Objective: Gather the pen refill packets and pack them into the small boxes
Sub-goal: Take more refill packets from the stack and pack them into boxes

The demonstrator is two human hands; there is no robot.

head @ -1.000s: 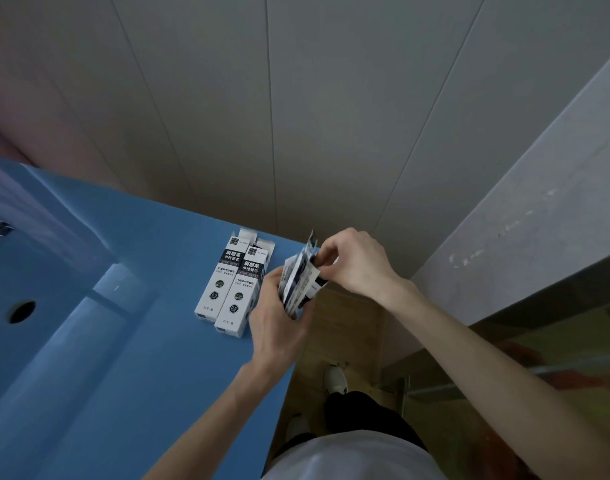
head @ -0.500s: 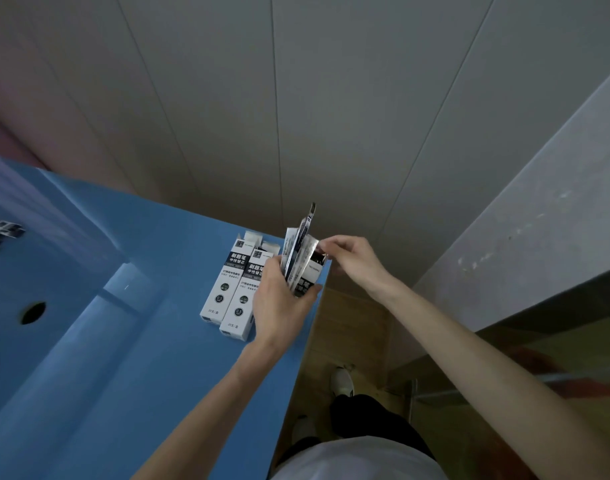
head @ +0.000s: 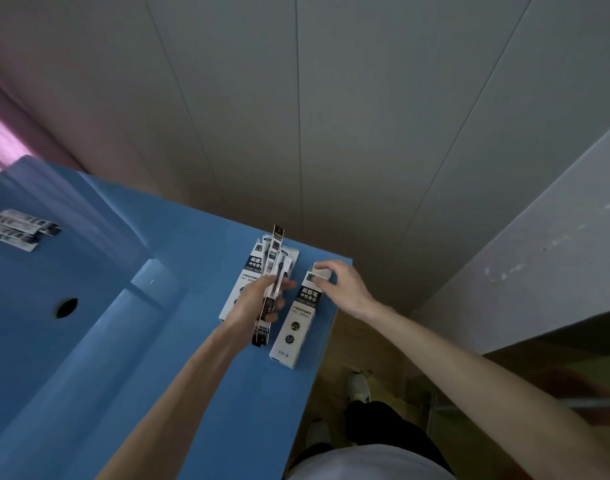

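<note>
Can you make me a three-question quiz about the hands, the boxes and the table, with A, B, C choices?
1. Where are the loose packets?
A far left on the table
B on the floor
C on the shoe

2. What colour is the table?
A red
B blue
C green

3. What is the left hand doing?
A lying flat
B pointing
C gripping a bundle of packets

Answers: 1 A, they lie at the left edge. 2 B, its top is blue. 3 C, fingers wrap the bundle, while the right hand pinches a box flap.
</note>
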